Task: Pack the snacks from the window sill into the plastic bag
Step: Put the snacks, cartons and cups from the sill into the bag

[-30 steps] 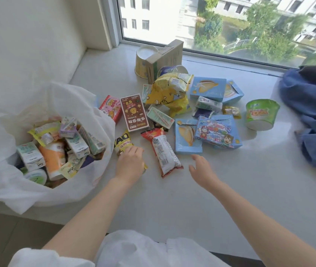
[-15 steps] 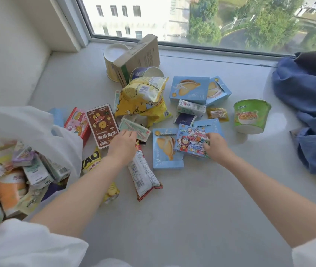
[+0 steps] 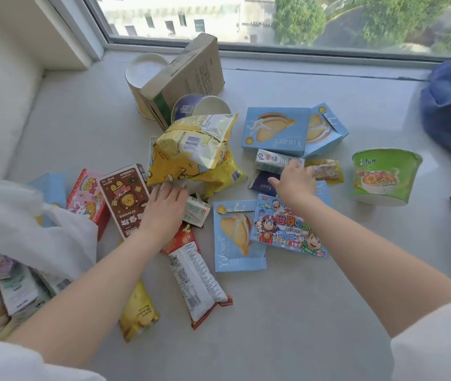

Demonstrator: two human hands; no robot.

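Snacks (image 3: 191, 149) are scattered on the window sill (image 3: 287, 312). Left hand (image 3: 163, 207) is laid on a small green-white carton (image 3: 195, 214), fingers relaxed, under the yellow chip bags. Right hand (image 3: 295, 182) is reached to a white milk carton (image 3: 273, 160); grasp cannot be told. Plastic bag (image 3: 34, 229) is seen left of the left hand.

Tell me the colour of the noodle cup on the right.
Green noodle cup, white base; head view.

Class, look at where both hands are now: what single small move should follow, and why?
Probably the right hand should close on the small white milk carton beneath its fingers and carry it toward the white plastic bag. It is not visibly gripped yet, and many snacks remain on the grey window sill.
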